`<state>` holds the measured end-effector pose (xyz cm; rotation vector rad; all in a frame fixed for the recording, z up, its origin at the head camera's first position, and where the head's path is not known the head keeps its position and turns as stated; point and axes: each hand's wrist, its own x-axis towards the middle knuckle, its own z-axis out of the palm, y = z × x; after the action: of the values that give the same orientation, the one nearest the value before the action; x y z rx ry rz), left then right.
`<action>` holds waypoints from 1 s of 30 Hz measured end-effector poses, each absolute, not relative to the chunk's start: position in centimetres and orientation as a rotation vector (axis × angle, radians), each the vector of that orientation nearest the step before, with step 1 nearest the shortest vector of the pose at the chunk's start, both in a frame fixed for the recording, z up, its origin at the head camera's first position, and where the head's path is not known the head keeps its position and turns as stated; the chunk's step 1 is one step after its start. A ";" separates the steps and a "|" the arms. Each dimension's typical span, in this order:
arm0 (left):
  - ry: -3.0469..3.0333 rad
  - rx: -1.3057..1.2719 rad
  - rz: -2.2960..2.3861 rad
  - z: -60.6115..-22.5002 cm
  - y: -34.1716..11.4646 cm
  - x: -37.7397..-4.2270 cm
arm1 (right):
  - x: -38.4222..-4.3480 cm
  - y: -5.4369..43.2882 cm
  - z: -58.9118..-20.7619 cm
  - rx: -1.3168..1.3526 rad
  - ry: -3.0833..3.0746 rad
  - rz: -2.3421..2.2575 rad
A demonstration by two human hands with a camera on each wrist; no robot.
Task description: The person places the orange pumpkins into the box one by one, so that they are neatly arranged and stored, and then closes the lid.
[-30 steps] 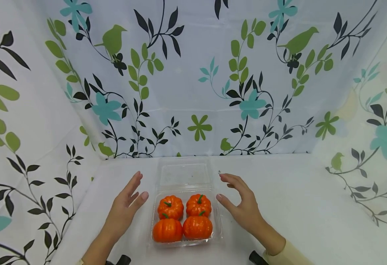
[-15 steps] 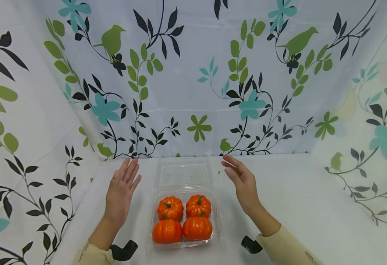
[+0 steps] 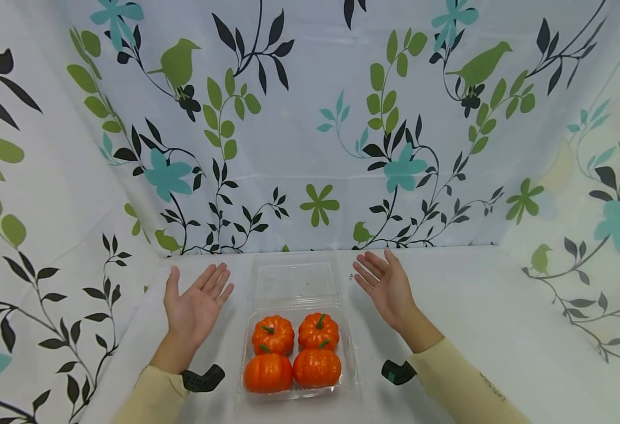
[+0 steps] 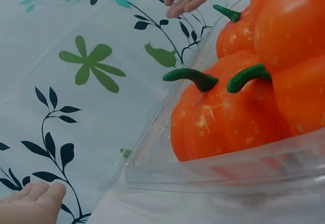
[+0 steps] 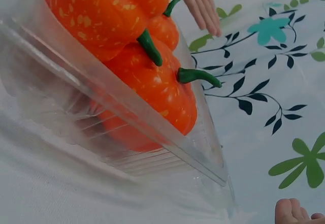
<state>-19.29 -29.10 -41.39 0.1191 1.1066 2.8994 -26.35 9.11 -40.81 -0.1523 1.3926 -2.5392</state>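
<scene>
Several small orange pumpkins (image 3: 269, 372) with green stems sit in a clear plastic clamshell container (image 3: 345, 353) in the head view. Its transparent lid (image 3: 295, 280) lies folded back toward the far side. To the container's left, my left hand (image 3: 193, 312) is held palm up with straight fingers and the thumb spread, holding nothing. On the other side my right hand (image 3: 389, 291) is also turned palm up, fingers extended, touching neither pumpkins nor container. Both wrist views show the pumpkins (image 4: 223, 117) close up behind the container wall (image 5: 152, 127), with fingertips at the frame edges.
The container stands on a white tabletop (image 3: 448, 306). Behind and beside it hangs a white cloth (image 3: 299, 147) printed with leaves, birds and flowers. A black wrist device (image 3: 204, 380) sits at the left cuff, another (image 3: 398, 373) at the right.
Both hands have turned from facing inward to palms up, and the fingers have straightened. The forearms show more sleeve now. The pumpkins and container stay in place.
</scene>
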 end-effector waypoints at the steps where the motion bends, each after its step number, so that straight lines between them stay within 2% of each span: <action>1: 1.057 0.089 2.906 -41.7 -29.2 -19.6 | -26.6 9.2 -41.1 -0.121 1.329 -2.546; 11: 0.878 -0.099 2.896 -43.3 -29.5 -21.4 | -28.7 9.6 -43.5 0.057 0.987 -2.528; 30: 0.924 -0.194 2.732 -44.9 -29.0 -23.8 | -29.4 8.3 -45.5 0.136 1.018 -2.432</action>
<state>-23.76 -28.97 -44.88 -0.1943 0.9240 2.7323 -29.40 8.33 -45.53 0.1365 1.0183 -2.4321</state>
